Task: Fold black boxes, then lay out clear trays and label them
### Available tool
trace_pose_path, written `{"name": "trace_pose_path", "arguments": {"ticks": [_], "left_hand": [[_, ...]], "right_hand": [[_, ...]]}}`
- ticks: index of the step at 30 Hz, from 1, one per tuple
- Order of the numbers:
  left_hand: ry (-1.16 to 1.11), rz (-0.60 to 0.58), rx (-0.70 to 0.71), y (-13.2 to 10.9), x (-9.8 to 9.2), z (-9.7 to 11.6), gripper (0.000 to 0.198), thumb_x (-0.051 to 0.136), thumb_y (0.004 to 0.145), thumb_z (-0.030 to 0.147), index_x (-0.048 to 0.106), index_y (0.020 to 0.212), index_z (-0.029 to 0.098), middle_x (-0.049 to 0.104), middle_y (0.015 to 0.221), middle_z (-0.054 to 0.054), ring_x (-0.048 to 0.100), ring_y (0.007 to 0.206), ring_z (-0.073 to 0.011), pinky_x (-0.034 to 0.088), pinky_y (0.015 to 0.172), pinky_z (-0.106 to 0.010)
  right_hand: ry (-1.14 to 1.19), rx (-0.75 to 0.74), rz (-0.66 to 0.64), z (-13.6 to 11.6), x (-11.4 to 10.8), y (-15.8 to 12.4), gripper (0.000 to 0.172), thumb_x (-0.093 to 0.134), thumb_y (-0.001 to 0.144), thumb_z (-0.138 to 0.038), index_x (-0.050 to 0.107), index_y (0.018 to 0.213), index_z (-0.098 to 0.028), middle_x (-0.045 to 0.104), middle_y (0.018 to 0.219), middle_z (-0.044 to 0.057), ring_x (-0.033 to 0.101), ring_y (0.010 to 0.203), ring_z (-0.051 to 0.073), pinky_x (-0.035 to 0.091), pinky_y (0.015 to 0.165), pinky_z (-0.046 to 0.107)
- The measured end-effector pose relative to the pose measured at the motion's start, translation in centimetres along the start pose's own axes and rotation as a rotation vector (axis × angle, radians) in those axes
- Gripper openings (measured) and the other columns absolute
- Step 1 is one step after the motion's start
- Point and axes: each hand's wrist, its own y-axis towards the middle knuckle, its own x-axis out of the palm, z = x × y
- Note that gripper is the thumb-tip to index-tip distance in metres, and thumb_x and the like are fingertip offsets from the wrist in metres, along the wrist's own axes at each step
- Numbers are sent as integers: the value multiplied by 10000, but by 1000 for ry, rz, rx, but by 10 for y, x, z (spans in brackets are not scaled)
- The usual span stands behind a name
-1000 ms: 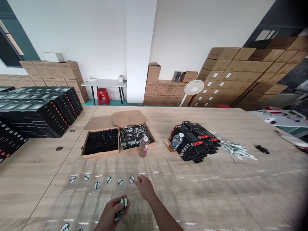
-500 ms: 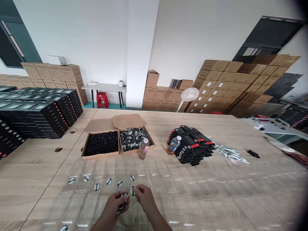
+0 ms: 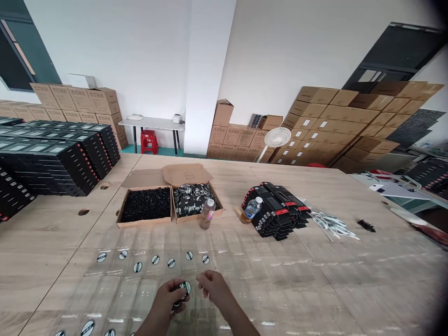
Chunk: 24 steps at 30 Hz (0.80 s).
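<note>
My left hand (image 3: 168, 298) is closed round a small stack of round black-and-white discs (image 3: 185, 290), with the top one facing up at the fingertips. Just right of it is my right hand (image 3: 214, 285), its fingers curled together and nothing visible in them. Under both hands, rows of clear plastic pieces (image 3: 147, 289) cover the near part of the table. Several discs lie spaced out in a row on the plastic, among them a disc (image 3: 206, 259) beyond my right hand. More discs, such as the disc (image 3: 87, 328), show at the bottom left edge.
Two open cartons stand ahead, a carton of small black parts (image 3: 147, 204) and a carton of discs (image 3: 196, 200). A brown bottle (image 3: 207, 214), a water bottle (image 3: 251, 211), stacked black boxes (image 3: 276, 210) and white strips (image 3: 334, 225) are on the table (image 3: 238, 175). Tall black stacks (image 3: 66, 163) stand left.
The disc that was at my right fingertips now lies on the plastic at the right end of the row. My right hand is off it. The view has shifted slightly.
</note>
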Motion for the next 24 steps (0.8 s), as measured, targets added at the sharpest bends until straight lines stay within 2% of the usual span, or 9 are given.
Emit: {"name": "trace_pose_path", "arguments": {"ticks": [3,5,11,15,20,22,24], "left_hand": [[40,-40,-8,-2,5,-4,355,861,465,303,680,724,142,667,543,-3,599,531,-122,452,499,-205],[56,-69,-27,-4,6,-6,350,857,475,312,684,723,136,676,552,-16,601,528,-128,472,514,-225],[64,-115,-104,-15,-1,-9,297,777,566,197,705,850,150,750,759,-61,677,674,-156,545,641,-262],[96,-119,-132,-22,-1,-12,302,788,587,200,702,871,151,753,777,-70,690,698,-158,547,646,-253],[158,-166,-117,-26,8,-17,378,838,554,279,698,883,155,736,700,-43,669,641,-141,509,584,-220],[189,-196,-129,-27,13,-19,372,852,540,300,700,843,147,719,646,-34,647,601,-128,486,553,-204],[222,-229,-158,-29,18,-21,354,861,530,312,696,793,140,701,604,-28,631,577,-122,475,542,-198]], "right_hand": [[26,-41,-9,0,19,-14,223,612,675,-389,575,629,-174,541,558,-37,450,474,96,354,486,229],[37,-57,20,4,21,-21,195,595,676,-355,550,608,-178,501,535,-52,446,487,95,353,496,226],[-11,23,105,38,-1,-53,170,584,660,-296,537,543,-181,492,478,-48,448,469,113,338,492,240],[-62,42,180,54,-4,-77,174,625,602,-217,512,474,-183,523,494,-28,496,547,133,355,547,243],[17,32,163,42,6,-81,224,556,739,-359,604,627,-171,579,569,-12,500,511,122,385,512,241],[70,16,142,35,9,-80,212,613,702,-376,631,707,-165,602,619,-15,526,546,121,410,524,234],[106,2,155,30,8,-81,196,663,652,-351,621,699,-166,590,626,-24,533,575,116,417,543,224]]}}
